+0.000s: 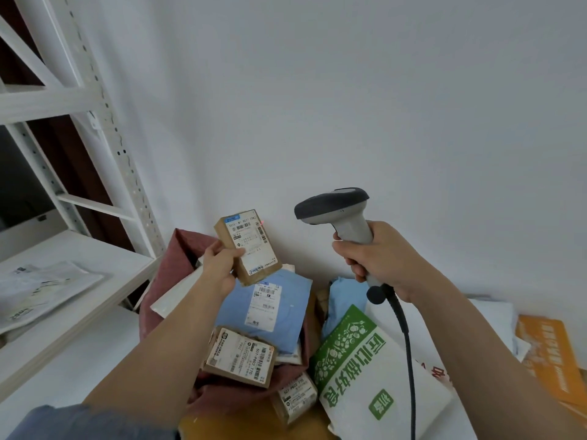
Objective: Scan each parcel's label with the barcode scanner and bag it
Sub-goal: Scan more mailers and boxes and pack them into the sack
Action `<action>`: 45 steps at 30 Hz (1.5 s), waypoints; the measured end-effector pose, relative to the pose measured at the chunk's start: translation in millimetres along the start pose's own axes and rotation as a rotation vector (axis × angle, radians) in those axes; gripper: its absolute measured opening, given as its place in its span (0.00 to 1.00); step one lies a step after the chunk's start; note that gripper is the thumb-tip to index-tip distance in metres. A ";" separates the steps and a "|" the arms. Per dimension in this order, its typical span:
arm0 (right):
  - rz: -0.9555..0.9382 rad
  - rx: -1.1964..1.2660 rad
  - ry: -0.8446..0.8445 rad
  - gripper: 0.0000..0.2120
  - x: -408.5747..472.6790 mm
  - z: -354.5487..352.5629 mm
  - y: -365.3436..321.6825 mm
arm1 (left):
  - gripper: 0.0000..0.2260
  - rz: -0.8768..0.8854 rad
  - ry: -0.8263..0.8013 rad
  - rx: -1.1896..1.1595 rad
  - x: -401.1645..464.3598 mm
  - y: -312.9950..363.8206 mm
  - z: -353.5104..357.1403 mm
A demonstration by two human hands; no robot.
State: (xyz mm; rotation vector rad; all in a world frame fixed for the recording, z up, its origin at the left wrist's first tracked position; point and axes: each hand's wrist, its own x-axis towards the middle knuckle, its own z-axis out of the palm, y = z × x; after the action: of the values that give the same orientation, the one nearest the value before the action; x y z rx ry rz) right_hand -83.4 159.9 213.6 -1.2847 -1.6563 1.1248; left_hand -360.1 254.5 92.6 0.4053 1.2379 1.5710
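My left hand (219, 268) holds up a small brown cardboard parcel (249, 246) with its white label facing me. A red scanner dot shows at the label's upper right corner. My right hand (378, 258) grips the handle of a grey barcode scanner (336, 209), whose head points left toward the parcel. Its black cable (409, 360) hangs down. Below lies a dark red bag (165, 271) holding a blue mailer (270, 312) and two small labelled boxes (241, 357).
A white mailer with green print (365, 369) lies to the right, with a light blue mailer (344, 296) behind it and an orange package (552, 357) at the far right. White metal shelving (73, 255) with plastic-wrapped items stands on the left. A white wall is behind.
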 end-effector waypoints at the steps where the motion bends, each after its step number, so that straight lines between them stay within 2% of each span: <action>1: -0.004 -0.009 -0.005 0.04 -1.2 0.4 -1.0 | 0.29 0.002 -0.002 0.005 2.5 0.7 -2.0; 12: -0.054 -0.034 -0.027 0.05 -14.1 5.7 -15.8 | 0.29 0.011 0.017 0.004 5.9 2.9 -14.4; 32: -0.017 -0.040 -0.052 0.09 -10.0 30.5 -25.6 | 0.28 -0.032 0.045 -0.001 23.0 3.7 -44.0; 42: 0.110 0.183 -0.058 0.16 17.1 60.5 -18.9 | 0.24 -0.100 0.155 -0.161 30.8 0.6 -54.5; 45: 0.123 0.166 -0.068 0.10 20.7 68.7 -20.3 | 0.26 -0.113 0.161 -0.269 39.9 -5.7 -58.8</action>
State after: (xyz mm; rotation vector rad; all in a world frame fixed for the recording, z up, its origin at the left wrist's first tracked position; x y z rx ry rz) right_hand -157.8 164.5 210.4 -1.2670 -1.5141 1.3637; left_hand -417.9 259.0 50.9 0.0366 1.1285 1.6695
